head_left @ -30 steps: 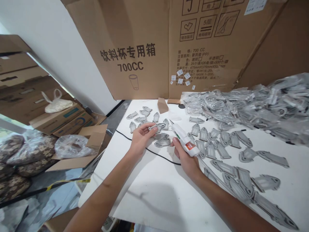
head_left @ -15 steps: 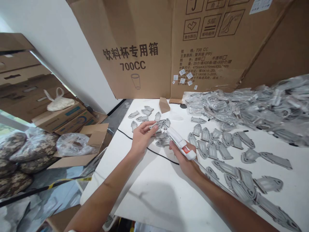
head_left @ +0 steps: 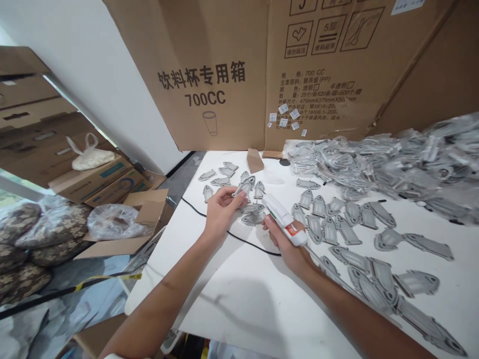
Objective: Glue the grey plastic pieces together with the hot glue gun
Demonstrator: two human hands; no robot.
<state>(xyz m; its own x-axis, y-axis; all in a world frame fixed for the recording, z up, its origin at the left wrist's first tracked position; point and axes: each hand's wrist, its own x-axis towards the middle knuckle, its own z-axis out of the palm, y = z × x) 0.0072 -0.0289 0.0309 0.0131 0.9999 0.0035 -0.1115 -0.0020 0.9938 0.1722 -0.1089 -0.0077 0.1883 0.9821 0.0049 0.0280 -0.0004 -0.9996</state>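
Between the thumb and fingers of my left hand is a grey arch-shaped plastic piece, tilted up above the table. My right hand is closed around a white glue gun with an orange patch on its side. Its front end points up and left, a short gap to the right of the held piece. Below and between the hands lie a few similar grey pieces. A pale cord or rod trails from the rear of the gun along my right forearm.
Rows of grey pieces cover the right of the white table. A heap of bagged pieces sits behind them. Cardboard stands along the back. A black cable crosses the table. Open boxes stand on the floor at left.
The grey piece in my left hand has turned more upright, showing its face. My right hand and the glue gun have shifted slightly right, away from the piece.
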